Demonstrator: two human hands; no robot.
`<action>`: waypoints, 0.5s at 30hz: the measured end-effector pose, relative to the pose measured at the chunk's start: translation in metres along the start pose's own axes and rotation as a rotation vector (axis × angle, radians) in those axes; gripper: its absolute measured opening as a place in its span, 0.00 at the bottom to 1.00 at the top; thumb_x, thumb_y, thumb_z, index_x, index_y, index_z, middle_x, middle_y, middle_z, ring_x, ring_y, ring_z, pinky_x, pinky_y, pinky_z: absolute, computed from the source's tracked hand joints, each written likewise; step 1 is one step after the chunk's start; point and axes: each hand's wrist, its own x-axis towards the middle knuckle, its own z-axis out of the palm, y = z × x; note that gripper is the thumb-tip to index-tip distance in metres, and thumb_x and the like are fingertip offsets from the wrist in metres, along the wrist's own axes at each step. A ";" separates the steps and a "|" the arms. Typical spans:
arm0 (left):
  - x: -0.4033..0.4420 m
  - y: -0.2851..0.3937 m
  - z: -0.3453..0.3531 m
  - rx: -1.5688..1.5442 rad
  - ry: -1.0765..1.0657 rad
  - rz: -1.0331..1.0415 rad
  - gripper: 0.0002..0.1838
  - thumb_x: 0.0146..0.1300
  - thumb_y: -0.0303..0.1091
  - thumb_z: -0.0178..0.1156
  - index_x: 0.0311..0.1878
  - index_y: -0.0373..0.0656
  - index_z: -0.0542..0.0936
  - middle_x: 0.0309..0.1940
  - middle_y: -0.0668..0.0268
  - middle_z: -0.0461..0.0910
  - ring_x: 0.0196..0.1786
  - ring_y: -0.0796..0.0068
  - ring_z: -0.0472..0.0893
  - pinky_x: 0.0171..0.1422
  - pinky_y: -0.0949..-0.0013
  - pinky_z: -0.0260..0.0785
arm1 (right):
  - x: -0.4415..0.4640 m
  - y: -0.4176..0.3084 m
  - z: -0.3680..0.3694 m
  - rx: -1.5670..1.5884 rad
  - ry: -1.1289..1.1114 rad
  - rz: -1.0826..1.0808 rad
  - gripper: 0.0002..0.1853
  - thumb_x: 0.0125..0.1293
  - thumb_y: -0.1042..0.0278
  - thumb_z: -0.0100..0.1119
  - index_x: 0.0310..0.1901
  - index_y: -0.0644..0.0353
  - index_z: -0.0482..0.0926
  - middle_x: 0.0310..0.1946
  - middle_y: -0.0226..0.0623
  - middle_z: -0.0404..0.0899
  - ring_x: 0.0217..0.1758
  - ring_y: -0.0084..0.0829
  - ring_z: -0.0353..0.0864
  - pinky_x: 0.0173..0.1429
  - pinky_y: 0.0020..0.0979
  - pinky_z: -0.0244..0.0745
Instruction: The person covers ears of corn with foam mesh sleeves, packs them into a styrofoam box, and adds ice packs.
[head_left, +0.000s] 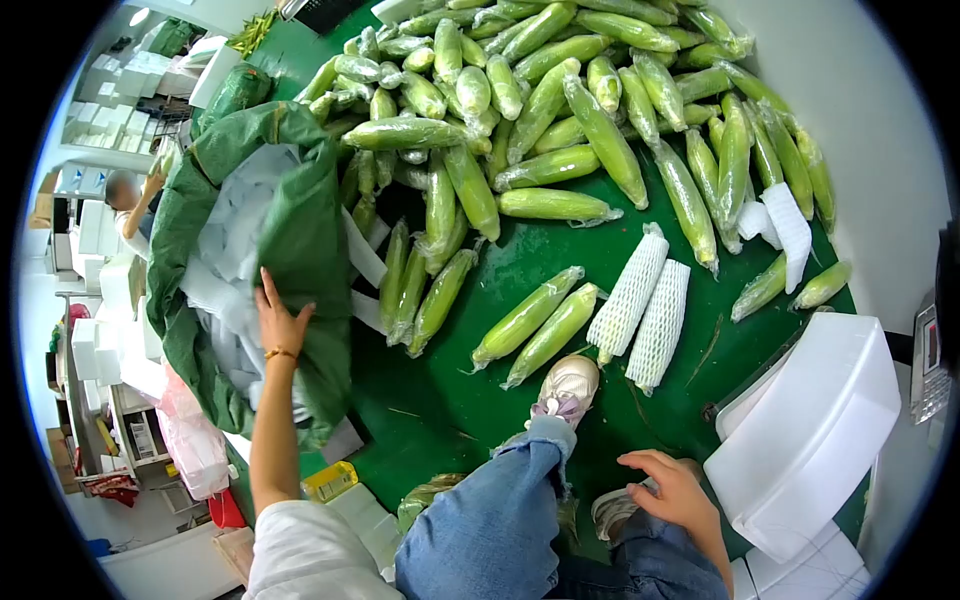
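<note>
Green sack (310, 200) with white packing (225, 250) sits at green floor's (530, 250) left edge. Left hand (283, 328) splayed against its flap, no clench; right hand (678, 492) loose, looks empty. Sack probably light, limp, tear-resistant; best grip: rolled rim.

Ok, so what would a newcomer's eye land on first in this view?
Probably the big heap of plastic-wrapped corn spread across the top of the green floor. Next, the large green sack on the left, gaping open on white material, with the left hand against its flap. Then two ears in white foam netting, right of the front shoe.
</note>
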 end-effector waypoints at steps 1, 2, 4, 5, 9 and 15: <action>0.004 -0.013 0.027 -0.176 0.000 -0.045 0.57 0.50 0.42 0.70 0.75 0.56 0.40 0.64 0.40 0.62 0.62 0.41 0.69 0.63 0.54 0.65 | 0.002 -0.002 0.000 -0.028 0.002 -0.018 0.20 0.57 0.66 0.59 0.52 0.58 0.76 0.51 0.39 0.77 0.49 0.41 0.78 0.49 0.34 0.74; 0.005 -0.028 0.067 -0.296 0.025 -0.078 0.56 0.52 0.41 0.68 0.75 0.48 0.39 0.57 0.38 0.70 0.56 0.43 0.74 0.59 0.55 0.69 | 0.005 -0.004 -0.001 -0.056 0.006 -0.037 0.20 0.57 0.65 0.60 0.52 0.57 0.76 0.51 0.39 0.77 0.49 0.42 0.78 0.50 0.34 0.74; 0.011 -0.028 0.115 -0.401 -0.499 -0.405 0.31 0.54 0.40 0.63 0.59 0.31 0.70 0.38 0.43 0.81 0.45 0.49 0.82 0.49 0.54 0.73 | 0.004 -0.004 -0.001 -0.192 0.013 -0.073 0.20 0.56 0.65 0.60 0.52 0.57 0.76 0.51 0.38 0.77 0.49 0.42 0.77 0.50 0.35 0.74; -0.001 0.001 0.116 -0.358 -0.534 -0.329 0.21 0.55 0.42 0.58 0.41 0.30 0.79 0.33 0.45 0.82 0.41 0.48 0.82 0.48 0.53 0.72 | 0.001 -0.004 -0.001 -0.258 0.014 -0.083 0.20 0.56 0.64 0.60 0.52 0.56 0.76 0.50 0.38 0.77 0.49 0.42 0.77 0.51 0.35 0.73; -0.023 0.087 0.098 -0.269 -0.490 0.166 0.22 0.55 0.45 0.55 0.35 0.28 0.78 0.33 0.40 0.79 0.36 0.38 0.79 0.44 0.51 0.72 | -0.012 0.002 0.001 -0.220 0.044 0.003 0.20 0.55 0.63 0.60 0.52 0.56 0.77 0.50 0.36 0.77 0.50 0.41 0.77 0.51 0.36 0.74; -0.049 0.111 0.017 -0.618 -0.666 0.148 0.15 0.58 0.29 0.57 0.48 0.33 0.73 0.25 0.51 0.78 0.29 0.49 0.79 0.34 0.59 0.71 | 0.003 -0.005 0.004 -0.195 -0.008 -0.035 0.19 0.57 0.63 0.60 0.52 0.55 0.77 0.49 0.36 0.78 0.48 0.40 0.78 0.52 0.35 0.73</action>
